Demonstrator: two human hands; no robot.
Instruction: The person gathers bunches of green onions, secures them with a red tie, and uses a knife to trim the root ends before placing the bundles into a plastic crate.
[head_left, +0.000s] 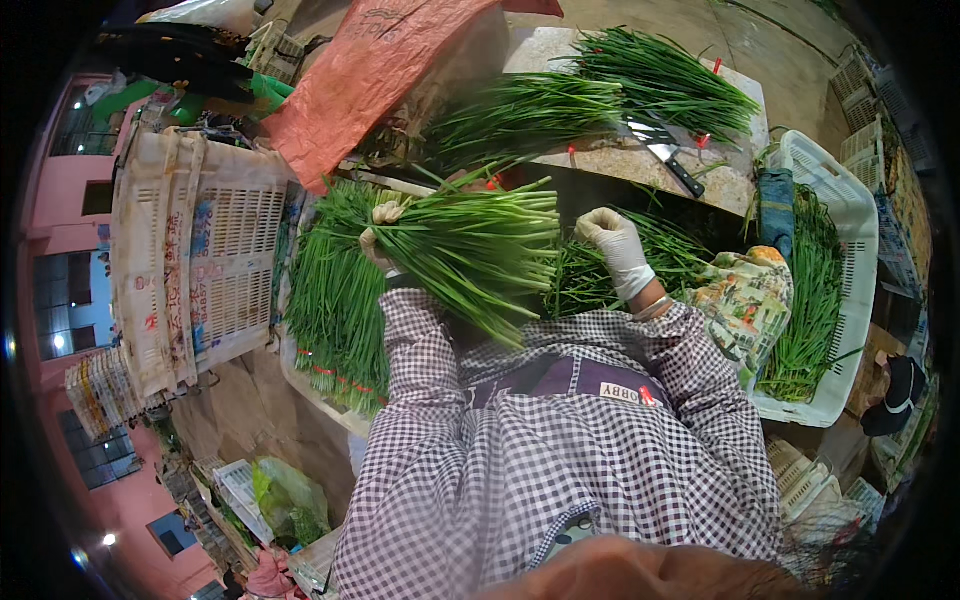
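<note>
My gloved left hand (384, 234) is closed around a bunch of green chives (480, 240), whose pale cut ends point right. My right hand (616, 247), in a white glove with thumb and fingertips brought together, is just above loose chives (585, 285) near my lap; whether it pinches a thin stalk cannot be told. Below and beside my left hand lie many chives (337, 277), some tied with red bands near their ends. Two bunches, one nearer (532, 112) and one farther (660, 79), rest on a board (600, 161). A black-handled knife (671, 161) lies beside them.
At the right, a white plastic crate (855, 247) holds more chives, with a patterned cloth (750, 292) beside it. A red woven sack (367, 67) hangs at the upper left. Large pale crates (232, 255) stand at the left. A person with a dark cap (896, 390) is at the far right.
</note>
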